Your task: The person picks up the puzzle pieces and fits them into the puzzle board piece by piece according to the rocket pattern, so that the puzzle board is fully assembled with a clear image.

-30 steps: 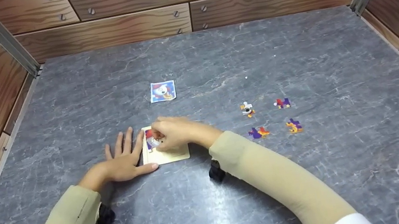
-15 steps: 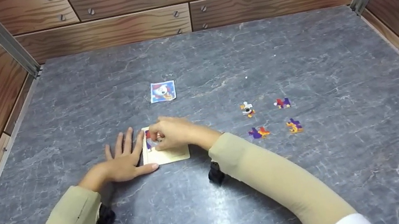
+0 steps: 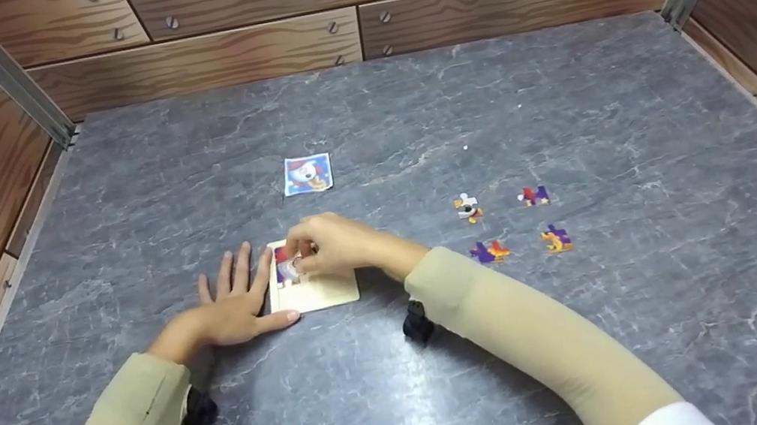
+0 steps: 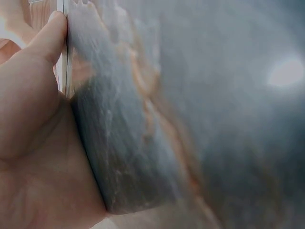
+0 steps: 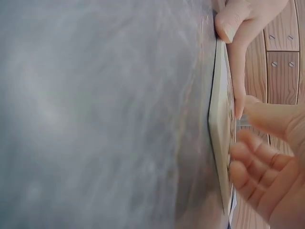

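A pale puzzle board (image 3: 327,295) lies on the table in the head view, with puzzle pieces (image 3: 286,273) in red, purple and white set along its left part. My left hand (image 3: 237,315) lies flat with fingers spread at the board's left side, its thumb resting on the lower left corner. Over the board's upper part is my right hand (image 3: 332,245), its fingers loosely bent close above the pieces. In the right wrist view a gap shows between the right thumb (image 5: 269,117) and the other fingers, with fingertips right at the board's face.
Several loose pieces lie to the right: a white one (image 3: 467,208), a red and purple one (image 3: 534,196), a purple and orange one (image 3: 489,252) and one with a yellow shape (image 3: 557,239). A small picture card (image 3: 308,174) lies beyond the board. Wood-patterned panels (image 3: 195,63) enclose the table.
My right hand has lifted slightly and shifted a little to the right, its thumb and fingers parting more and uncovering more of the pieces. My left hand has stayed in place.
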Demonstrator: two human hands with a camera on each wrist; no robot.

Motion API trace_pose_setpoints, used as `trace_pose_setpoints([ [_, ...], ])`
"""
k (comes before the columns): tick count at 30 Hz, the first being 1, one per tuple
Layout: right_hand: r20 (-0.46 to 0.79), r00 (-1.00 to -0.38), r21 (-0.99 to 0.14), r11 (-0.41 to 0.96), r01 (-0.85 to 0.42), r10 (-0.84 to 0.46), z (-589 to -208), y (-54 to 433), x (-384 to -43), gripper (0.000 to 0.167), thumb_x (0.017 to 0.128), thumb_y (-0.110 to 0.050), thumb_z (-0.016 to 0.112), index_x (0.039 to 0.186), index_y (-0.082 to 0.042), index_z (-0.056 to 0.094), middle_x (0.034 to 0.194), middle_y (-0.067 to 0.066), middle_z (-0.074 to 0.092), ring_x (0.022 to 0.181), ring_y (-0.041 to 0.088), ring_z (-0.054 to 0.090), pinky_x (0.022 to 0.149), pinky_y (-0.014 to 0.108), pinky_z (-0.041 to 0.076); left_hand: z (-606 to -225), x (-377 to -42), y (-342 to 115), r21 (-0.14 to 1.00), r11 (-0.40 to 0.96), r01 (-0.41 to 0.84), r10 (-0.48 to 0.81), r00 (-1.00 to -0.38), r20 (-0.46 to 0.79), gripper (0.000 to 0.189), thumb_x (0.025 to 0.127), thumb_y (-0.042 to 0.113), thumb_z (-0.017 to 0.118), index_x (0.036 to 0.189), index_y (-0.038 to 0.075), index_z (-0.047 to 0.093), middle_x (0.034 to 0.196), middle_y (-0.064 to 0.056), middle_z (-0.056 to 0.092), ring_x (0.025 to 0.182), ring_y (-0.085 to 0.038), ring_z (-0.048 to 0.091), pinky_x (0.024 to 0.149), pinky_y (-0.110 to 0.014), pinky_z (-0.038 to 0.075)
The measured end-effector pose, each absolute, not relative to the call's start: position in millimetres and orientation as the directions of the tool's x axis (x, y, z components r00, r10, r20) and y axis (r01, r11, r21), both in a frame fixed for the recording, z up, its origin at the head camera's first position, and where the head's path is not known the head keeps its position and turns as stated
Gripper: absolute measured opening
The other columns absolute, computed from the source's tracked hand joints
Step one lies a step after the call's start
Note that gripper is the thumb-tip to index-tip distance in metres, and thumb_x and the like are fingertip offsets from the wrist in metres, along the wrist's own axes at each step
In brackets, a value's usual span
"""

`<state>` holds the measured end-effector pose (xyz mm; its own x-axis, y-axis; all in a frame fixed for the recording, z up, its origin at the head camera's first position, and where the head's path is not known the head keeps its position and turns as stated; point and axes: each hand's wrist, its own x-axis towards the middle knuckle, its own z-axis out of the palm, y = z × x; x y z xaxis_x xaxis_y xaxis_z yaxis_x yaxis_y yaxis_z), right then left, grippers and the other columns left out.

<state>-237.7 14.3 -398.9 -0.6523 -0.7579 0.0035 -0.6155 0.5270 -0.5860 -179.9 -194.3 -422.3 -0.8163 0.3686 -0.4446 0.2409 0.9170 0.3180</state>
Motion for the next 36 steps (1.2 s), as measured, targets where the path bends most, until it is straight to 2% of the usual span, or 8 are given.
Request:
trace_pose_setpoints([
  [6,0.083,-0.644,-0.625,0.464,-0.628,-0.760,-396.2,26.8,-241.5,0.020,0.084,-0.014,0.069,0.100,-0.003,0.068,0.087,0.006,0.066,0.081,0.017,0.059,0.075,0.025,0.046,-423.8,-181.1,-194.1,0.306,0.921,0.240,0.361,-0.819,-0.446,0.110,0.077,0.080,0.038,0.148,0.015,-0.017,0.147,-0.017,-0.030,0.131,-0.037,-0.029,0.093,-0.068,-0.017],
  [14,0.052,-0.672,-0.700,0.453,-0.552,-0.739,-388.9,48.4,-242.6,0.022,0.084,-0.012,0.069,0.102,0.000,0.067,0.083,0.008,0.066,0.077,0.018,0.062,0.070,0.024,0.048,-420.1,-181.1,-193.5,0.306,0.923,0.232,0.356,-0.817,-0.453,0.111,0.076,0.081,0.037,0.148,0.015,-0.016,0.148,-0.018,-0.029,0.131,-0.038,-0.029,0.093,-0.067,-0.018],
  [29,0.044,-0.751,-0.725,0.496,-0.477,-0.659,-379.2,97.8,-245.2,0.026,0.085,-0.014,0.068,0.107,-0.003,0.067,0.090,0.008,0.065,0.079,0.019,0.060,0.069,0.029,0.049,-414.0,-178.6,-192.0,0.305,0.922,0.238,0.361,-0.812,-0.459,0.108,0.079,0.077,0.038,0.148,0.014,-0.016,0.148,-0.019,-0.028,0.132,-0.039,-0.028,0.094,-0.067,-0.017],
  [36,0.053,-0.771,-0.722,0.509,-0.469,-0.635,-381.5,121.1,-247.8,0.025,0.085,-0.013,0.068,0.107,-0.002,0.066,0.091,0.008,0.065,0.080,0.020,0.060,0.074,0.031,0.049,-420.7,-179.8,-193.4,0.290,0.928,0.236,0.350,-0.819,-0.455,0.110,0.077,0.080,0.037,0.148,0.016,-0.017,0.148,-0.017,-0.029,0.132,-0.038,-0.029,0.094,-0.067,-0.017],
])
